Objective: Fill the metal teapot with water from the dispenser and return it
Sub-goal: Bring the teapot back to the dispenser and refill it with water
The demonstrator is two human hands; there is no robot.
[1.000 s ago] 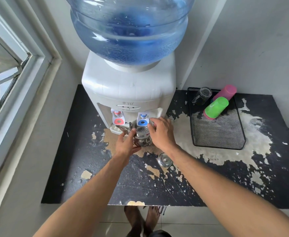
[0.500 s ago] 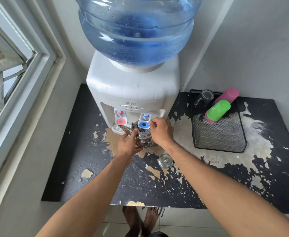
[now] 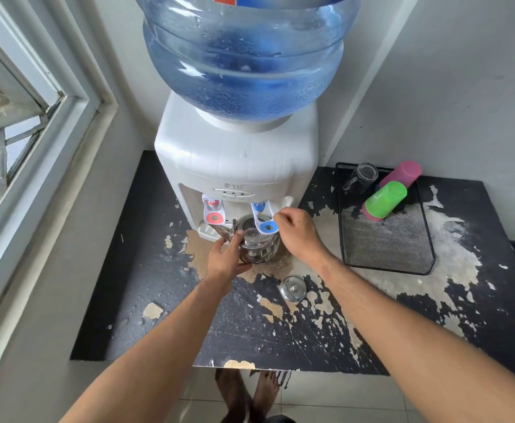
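Observation:
The shiny metal teapot (image 3: 257,247) stands lidless under the blue tap (image 3: 265,219) of the white water dispenser (image 3: 234,166), its spout pointing left and a strainer showing inside. My left hand (image 3: 225,259) grips the teapot's left side. My right hand (image 3: 299,233) has its fingers curled on the right edge of the blue tap lever. The teapot's round metal lid (image 3: 292,288) lies on the table in front, between my forearms.
A large blue water bottle (image 3: 244,56) tops the dispenser, which also has a red tap (image 3: 213,212). A black mesh tray (image 3: 387,239) at right holds a green cup (image 3: 386,199), a pink cup (image 3: 401,174) and a glass (image 3: 360,178). A window frame lies left; the worn black table (image 3: 146,285) ends near my feet.
My right hand has lifted from the teapot's right side to the blue tap lever. The view has tilted up slightly. My left hand stays on the teapot.

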